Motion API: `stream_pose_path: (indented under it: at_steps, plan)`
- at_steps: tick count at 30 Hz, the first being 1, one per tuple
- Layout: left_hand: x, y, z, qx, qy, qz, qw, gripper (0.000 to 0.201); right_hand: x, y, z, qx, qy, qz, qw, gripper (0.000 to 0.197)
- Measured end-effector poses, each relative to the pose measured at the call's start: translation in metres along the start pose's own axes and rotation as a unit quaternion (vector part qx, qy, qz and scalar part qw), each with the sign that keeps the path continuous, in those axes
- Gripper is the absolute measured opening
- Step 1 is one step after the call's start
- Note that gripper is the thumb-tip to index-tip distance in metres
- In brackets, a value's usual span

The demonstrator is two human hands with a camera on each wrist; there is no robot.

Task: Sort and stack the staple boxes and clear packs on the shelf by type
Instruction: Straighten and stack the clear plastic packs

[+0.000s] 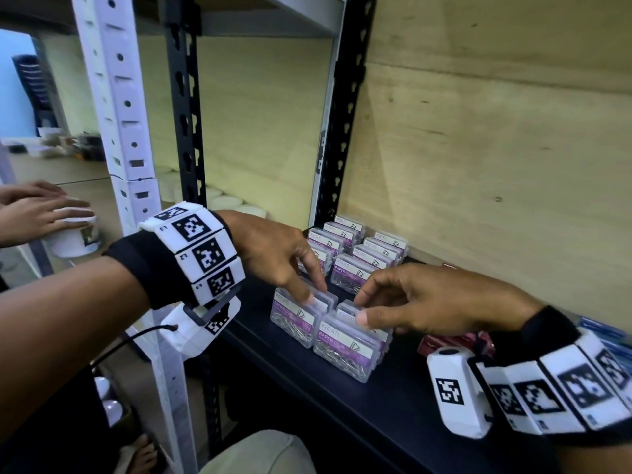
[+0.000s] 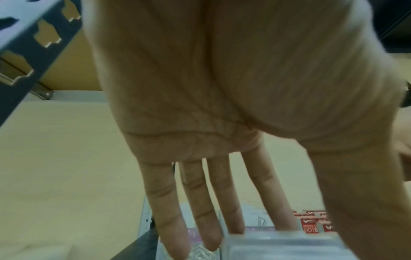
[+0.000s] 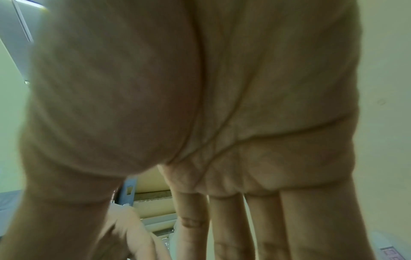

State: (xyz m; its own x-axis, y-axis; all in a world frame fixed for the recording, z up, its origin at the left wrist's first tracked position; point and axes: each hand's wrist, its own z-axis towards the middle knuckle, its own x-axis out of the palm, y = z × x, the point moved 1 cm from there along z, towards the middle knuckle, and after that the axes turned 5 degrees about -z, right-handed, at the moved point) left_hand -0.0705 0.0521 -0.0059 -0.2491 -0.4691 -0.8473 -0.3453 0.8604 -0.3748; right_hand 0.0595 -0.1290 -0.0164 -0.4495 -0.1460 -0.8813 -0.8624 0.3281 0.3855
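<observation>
Shelf (image 1: 342,398), dark and flat, carrying clear packs of paper clips with purple labels. Two short rows of packs stand at the front edge of the shelf: the left front row (image 1: 297,316) and, just beside it, the right front row (image 1: 352,350). A larger back group of packs (image 1: 359,248) stands toward the rear corner of the shelf, against the pale wooden wall (image 1: 496,131). Red staple boxes (image 1: 458,340) lie on the shelf to the right of the front rows, partly hidden under the right wrist.

The left hand (image 1: 273,254) reaches down onto the left front row, fingertips (image 1: 309,297) on the top edges of the packs; in the left wrist view the fingers (image 2: 200,202) run nearly straight, with one clear pack (image 2: 278,246) held between thumb and fingers. The right hand (image 1: 434,299) rests on the right front row, thumb on the nearest pack and bent fingers behind the row, pinching it. The right wrist view is too blurred to add detail.

Left of the shelf, beyond a white post (image 1: 126,131), another person's hands (image 1: 37,213) hold a white cup (image 1: 73,234).
</observation>
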Motion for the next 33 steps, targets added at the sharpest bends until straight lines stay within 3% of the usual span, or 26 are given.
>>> stream_pose_path:
  at_steps: [5, 17, 19, 25, 29, 33]
  plan:
    - [0.005, 0.006, 0.001, 0.017, 0.007, -0.031, 0.999, 0.049, 0.001, 0.001, 0.000, 0.022, 0.031, -0.047, 0.998, 0.060]
    - [0.003, 0.010, 0.000, 0.034, 0.005, -0.062, 0.997, 0.051, 0.001, 0.000, 0.003, 0.013, 0.037, -0.053, 0.998, 0.054]
    - [-0.006, 0.011, 0.000, 0.022, -0.019, -0.054, 0.998, 0.050, -0.004, -0.001, 0.006, 0.011, 0.018, -0.040, 0.999, 0.046]
    - [-0.036, 0.018, 0.028, 0.024, -0.195, 0.008, 0.981, 0.025, -0.039, -0.002, 0.029, 0.019, -0.048, -0.037, 0.998, 0.025]
    - [-0.044, 0.028, 0.056, 0.014, -0.187, 0.054, 0.981, 0.019, -0.054, -0.004, 0.058, 0.045, -0.067, -0.093, 0.992, 0.027]
    - [-0.044, 0.037, 0.073, 0.012, -0.176, 0.060, 0.982, 0.020, -0.049, -0.006, 0.077, 0.073, -0.011, -0.131, 0.989, 0.032]
